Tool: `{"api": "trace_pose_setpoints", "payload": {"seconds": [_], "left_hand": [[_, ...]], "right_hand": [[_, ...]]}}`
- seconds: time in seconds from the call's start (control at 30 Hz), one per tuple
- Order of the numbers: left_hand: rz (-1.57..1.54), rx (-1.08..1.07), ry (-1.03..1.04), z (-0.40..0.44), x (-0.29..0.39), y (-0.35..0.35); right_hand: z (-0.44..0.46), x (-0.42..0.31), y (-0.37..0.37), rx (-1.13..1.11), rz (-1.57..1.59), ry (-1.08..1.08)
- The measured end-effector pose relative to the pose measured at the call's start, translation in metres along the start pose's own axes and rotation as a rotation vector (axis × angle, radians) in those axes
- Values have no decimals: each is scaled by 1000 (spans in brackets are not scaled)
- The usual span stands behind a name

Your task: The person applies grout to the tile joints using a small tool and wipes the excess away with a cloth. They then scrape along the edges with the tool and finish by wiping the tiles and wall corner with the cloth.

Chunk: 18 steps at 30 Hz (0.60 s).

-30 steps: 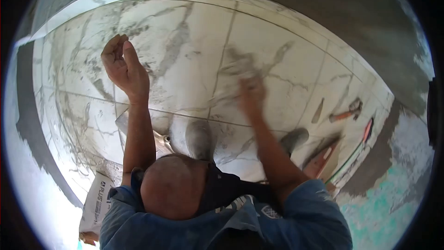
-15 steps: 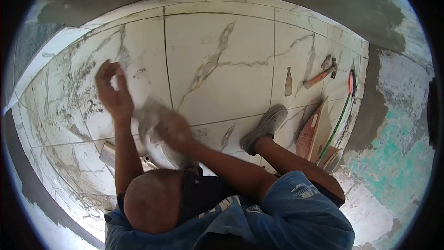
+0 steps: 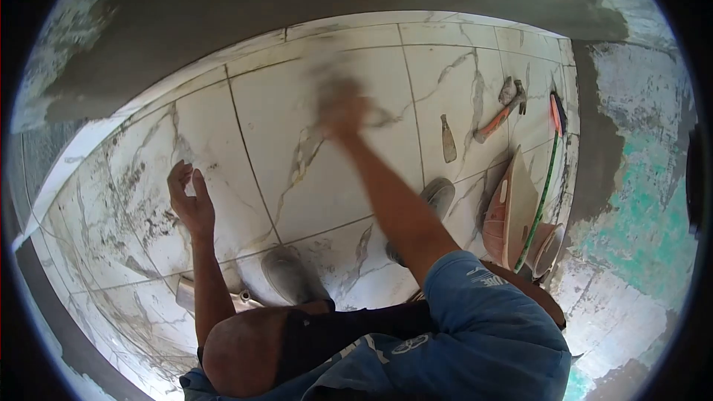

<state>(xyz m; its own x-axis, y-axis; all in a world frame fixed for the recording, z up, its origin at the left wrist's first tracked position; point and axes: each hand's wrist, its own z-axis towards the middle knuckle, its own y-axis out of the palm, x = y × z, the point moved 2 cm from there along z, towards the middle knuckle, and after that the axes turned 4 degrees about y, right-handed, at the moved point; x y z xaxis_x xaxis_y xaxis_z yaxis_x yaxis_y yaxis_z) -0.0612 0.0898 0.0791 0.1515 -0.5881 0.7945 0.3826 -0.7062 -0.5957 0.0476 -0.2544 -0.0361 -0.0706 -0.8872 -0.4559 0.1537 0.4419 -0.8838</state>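
Grey item (image 3: pixel 327 67): in the right hand (image 3: pixel 345 108), at the finger end, on the side away from the body, over the veined floor tile (image 3: pixel 334 171) and near the far wall's edge. Both are motion-blurred; whether the item touches the tile cannot be told.

Grip, right: clenched about the grey item; individual fingers not resolved. Right arm reaches forward and inward, toward the left, forearm slanting across the right shoe (image 3: pixel 438 197).

Orientation: the item's smear runs from the hand toward the wall; true long axis and pointing direction not readable through the blur.

Grip, left: left hand (image 3: pixel 191 197) released, fingers loosely curled, thumb apart, nothing visible in it. Forearm upright in view, beside the bent knee (image 3: pixel 249 349), fingertips pointing away from the body. A metal piece (image 3: pixel 249 300) lies partly behind this forearm.

Outward, right side: flat-bladed tool (image 3: pixel 448 141) lies lengthwise, near the orange-handled hammer (image 3: pixel 496 126), whose head points away from the body. Farther right, a green strip (image 3: pixel 548 193) runs along the floor.
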Motion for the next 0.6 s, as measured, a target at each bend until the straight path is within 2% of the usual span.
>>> {"api": "trace_pose_setpoints", "payload": {"seconds": [0.07,0.1,0.13,0.17,0.23,0.27,0.3,0.37,0.4,0.43,0.47,0.5,0.53,0.57,0.6], "left_hand": [[128,18,139,2,12,11],[105,0,151,6,16,11],[89,-14,174,8,15,9],[52,-23,147,9,11,4],[-17,-79,148,14,10,-2],[-28,-90,160,14,8,-3],[-15,-199,156,14,4,-1],[30,-327,166,9,0,9],[20,-326,174,6,2,13],[43,-335,168,2,4,16],[69,-342,160,0,4,18],[79,-367,142,-1,-5,20],[80,-362,145,-2,-13,21],[141,-349,179,-2,-20,22],[207,-338,209,-4,-28,23]], "right_hand": [[-55,-131,12,-189,142,-518],[-73,-170,21,-533,652,-446],[-63,-214,-33,-783,276,-465],[-60,-220,-55,-762,267,-450],[-53,-215,-88,-472,543,-351],[-45,-193,-96,-491,658,-315],[-32,-161,-103,-508,772,-279],[2,-96,-129,-439,718,-401],[15,-58,-146,-476,404,-348],[30,-19,-158,-488,388,-170],[43,20,-171,-391,310,-28],[63,69,-176,-346,585,-25],[78,103,-190,-169,465,36],[99,137,-205,-147,479,47],[116,159,-223,-73,199,58]]}}
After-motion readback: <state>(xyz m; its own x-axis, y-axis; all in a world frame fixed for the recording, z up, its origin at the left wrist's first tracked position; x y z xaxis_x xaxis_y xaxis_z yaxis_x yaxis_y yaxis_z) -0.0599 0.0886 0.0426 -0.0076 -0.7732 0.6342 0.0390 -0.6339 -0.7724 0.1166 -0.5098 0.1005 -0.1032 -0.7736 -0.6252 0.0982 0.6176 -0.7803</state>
